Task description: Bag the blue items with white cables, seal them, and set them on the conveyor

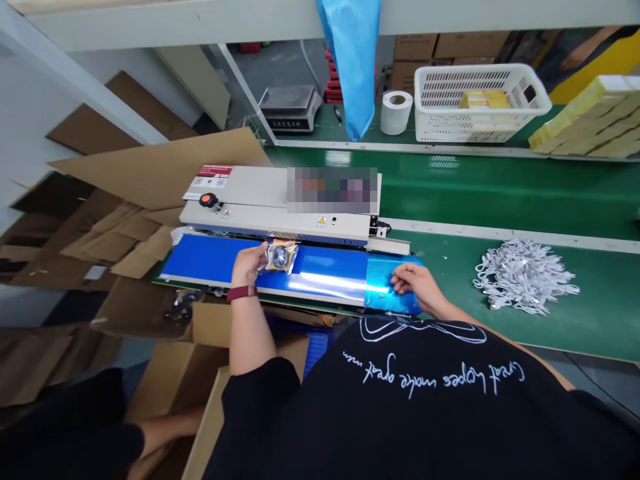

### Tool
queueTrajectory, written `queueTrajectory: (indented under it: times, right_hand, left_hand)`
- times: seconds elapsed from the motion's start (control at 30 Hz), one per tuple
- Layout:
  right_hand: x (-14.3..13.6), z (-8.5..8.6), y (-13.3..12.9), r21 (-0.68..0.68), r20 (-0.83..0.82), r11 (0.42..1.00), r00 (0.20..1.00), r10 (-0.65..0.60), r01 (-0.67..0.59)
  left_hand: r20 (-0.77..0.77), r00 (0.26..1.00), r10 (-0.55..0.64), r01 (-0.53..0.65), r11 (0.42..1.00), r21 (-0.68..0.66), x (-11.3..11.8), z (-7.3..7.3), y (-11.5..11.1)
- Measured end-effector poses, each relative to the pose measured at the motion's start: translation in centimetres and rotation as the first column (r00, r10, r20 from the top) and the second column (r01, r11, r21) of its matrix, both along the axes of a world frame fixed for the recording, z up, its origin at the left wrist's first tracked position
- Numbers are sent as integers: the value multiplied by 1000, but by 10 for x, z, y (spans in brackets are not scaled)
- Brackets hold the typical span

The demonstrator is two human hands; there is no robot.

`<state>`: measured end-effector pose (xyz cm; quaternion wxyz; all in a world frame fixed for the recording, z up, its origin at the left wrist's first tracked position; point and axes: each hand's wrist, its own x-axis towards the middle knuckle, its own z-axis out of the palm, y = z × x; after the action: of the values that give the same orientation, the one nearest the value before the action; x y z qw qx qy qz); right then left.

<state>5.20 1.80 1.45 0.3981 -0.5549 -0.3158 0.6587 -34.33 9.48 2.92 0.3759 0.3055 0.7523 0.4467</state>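
Note:
My left hand (249, 265), with a dark red band on its wrist, pinches the left edge of a small clear bag (281, 256). A dark coiled item and something yellow show inside the bag. It lies over the blue belt (330, 270), close to the front of the beige machine (275, 207). At the belt's right end, my right hand (411, 280) is over a shiny light-blue sheet (385, 293). Its fingers are curled together, and whatever they may hold is too small to make out.
White cables (525, 277) lie piled on the green table (440, 333) at the right. Behind stand a white basket (473, 127), a label roll (397, 113) and a scale (289, 110). Cardboard boxes (170, 380) and another person's arm (170, 430) are at the lower left.

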Motion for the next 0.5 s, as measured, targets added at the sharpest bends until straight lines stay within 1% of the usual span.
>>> queueTrajectory:
  times: [0.07, 0.1, 0.17, 0.23, 0.3, 0.4, 0.47, 0.5]
  right_hand:
    - [10, 2, -4, -7, 19, 999, 999, -34, 34]
    - [15, 3, -6, -12, 24, 999, 998, -50, 51]
    - [22, 3, -9, -19, 27, 997, 997, -74, 75]
    - [26, 4, -11, -21, 29, 996, 996, -88, 89]
    - [28, 4, -10, -17, 36, 996, 995, -91, 91]
    - [29, 6, -6, 0, 48, 996, 995, -89, 89]
    - [29, 6, -4, 15, 52, 996, 995, -85, 84]
    - [30, 6, -3, 22, 52, 997, 995, -80, 79]
  left_hand:
    - [-103, 994, 48, -51, 998, -22, -15, 3, -6]
    - [-190, 979, 78, -83, 996, -21, -21, 4, -11]
    - [-379, 915, 134, -142, 990, 9, -29, 5, -20]
    - [-507, 845, 169, -169, 984, 45, -31, 4, -30]
    - [-579, 796, 180, -175, 982, 64, -28, 2, -38]
    - [-645, 744, 174, -171, 983, 68, -17, -1, -48]
    - [-644, 739, 197, -197, 978, 72, -11, -2, -54]
    - [-625, 751, 213, -215, 974, 73, -8, -3, -57]
